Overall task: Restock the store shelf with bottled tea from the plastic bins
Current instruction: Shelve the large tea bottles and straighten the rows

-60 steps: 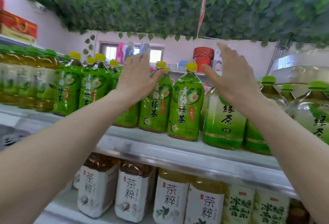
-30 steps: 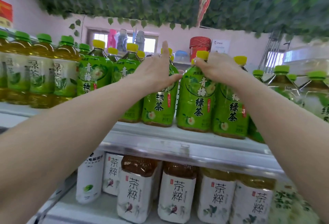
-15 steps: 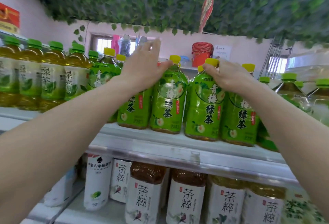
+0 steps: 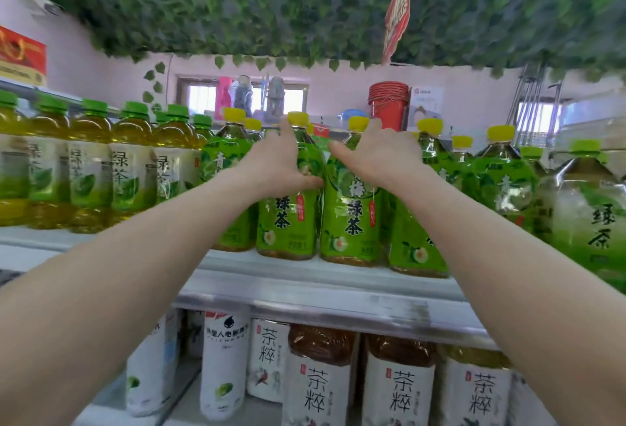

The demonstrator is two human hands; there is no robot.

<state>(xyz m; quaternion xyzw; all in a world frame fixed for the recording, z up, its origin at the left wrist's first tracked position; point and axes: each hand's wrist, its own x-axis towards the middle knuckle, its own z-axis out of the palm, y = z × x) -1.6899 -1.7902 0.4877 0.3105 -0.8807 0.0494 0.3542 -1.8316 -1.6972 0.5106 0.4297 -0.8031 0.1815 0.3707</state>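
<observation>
- Yellow-capped green tea bottle [image 4: 288, 212]: upright at the shelf [image 4: 305, 290] front; our left hand [image 4: 274, 168] grips its shoulder.
- Neighbouring bottle [image 4: 352, 219], at 3 o'clock: our right hand [image 4: 376, 154] curls over its shoulder.
- Green-capped amber bottles [image 4: 88, 168], at 9 o'clock.
- White-labelled bottles [image 4: 318, 378], at 6 o'clock, shelf below.

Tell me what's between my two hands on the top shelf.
In the head view, the shoulder of a yellow-capped green tea bottle fills the gap between the left hand and the right hand; the left hand's thumb touches it.
</observation>
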